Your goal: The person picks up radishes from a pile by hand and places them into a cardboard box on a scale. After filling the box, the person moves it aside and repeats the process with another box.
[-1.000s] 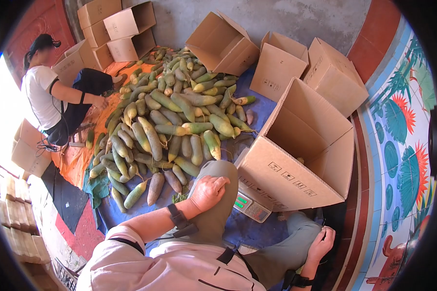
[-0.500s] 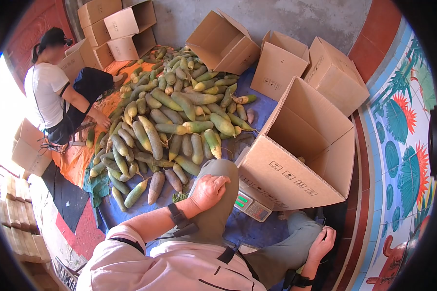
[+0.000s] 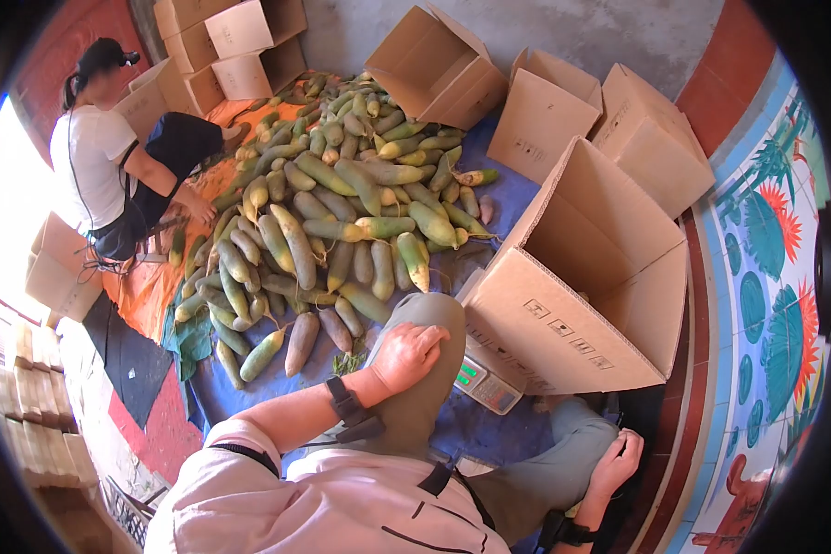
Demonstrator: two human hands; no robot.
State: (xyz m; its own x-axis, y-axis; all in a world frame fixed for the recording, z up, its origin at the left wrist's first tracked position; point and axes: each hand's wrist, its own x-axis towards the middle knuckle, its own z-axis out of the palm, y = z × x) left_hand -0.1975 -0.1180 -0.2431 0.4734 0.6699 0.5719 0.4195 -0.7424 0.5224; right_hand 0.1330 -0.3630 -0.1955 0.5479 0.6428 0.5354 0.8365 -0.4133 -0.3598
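My left hand rests on my bent left knee, its fingers loosely bent and slightly apart, holding nothing. On my other leg lies my right hand, fingers curled in, with nothing seen in it. A large open cardboard box stands tilted beyond my knees, above a scale with a lit green display. Its inside is mostly in shadow. Left of the box, a big pile of green radishes covers the blue sheet.
A person in a white top sits at the pile's left edge, one hand near the radishes. More open boxes stand along the back wall, with stacked boxes at the back left. A painted tile wall runs along the right.
The view has shifted slightly, so the pile and boxes sit a little higher and the large box further right. The fingers of my left hand look a little more spread.
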